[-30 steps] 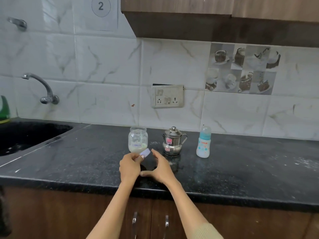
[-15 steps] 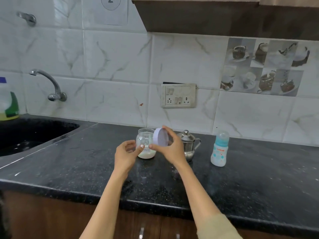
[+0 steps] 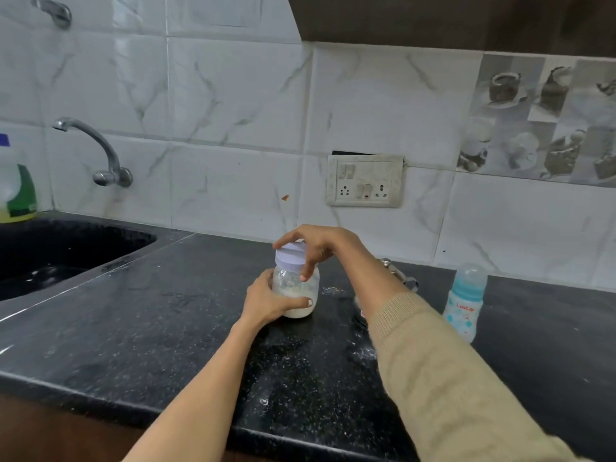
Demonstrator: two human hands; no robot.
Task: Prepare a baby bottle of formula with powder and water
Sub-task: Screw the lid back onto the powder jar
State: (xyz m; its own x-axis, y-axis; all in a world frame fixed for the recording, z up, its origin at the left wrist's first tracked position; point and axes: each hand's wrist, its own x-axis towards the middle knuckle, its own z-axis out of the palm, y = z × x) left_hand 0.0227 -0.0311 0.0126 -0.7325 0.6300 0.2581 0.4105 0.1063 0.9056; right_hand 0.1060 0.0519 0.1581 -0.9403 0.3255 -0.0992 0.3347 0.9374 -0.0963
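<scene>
The left hand (image 3: 266,300) wraps the lower body of the powder jar (image 3: 296,288) to steady it on the counter (image 3: 150,328), while the right hand (image 3: 316,246) curls its fingertips round the lid (image 3: 290,256), likely to screw it shut. The jar stands upright, long axis vertical, mouth up. The baby bottle (image 3: 465,303) stands upright well to the right, capped.

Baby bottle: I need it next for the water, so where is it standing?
In the head view the baby bottle stands upright on the black counter, far right, beyond the right sleeve.
</scene>
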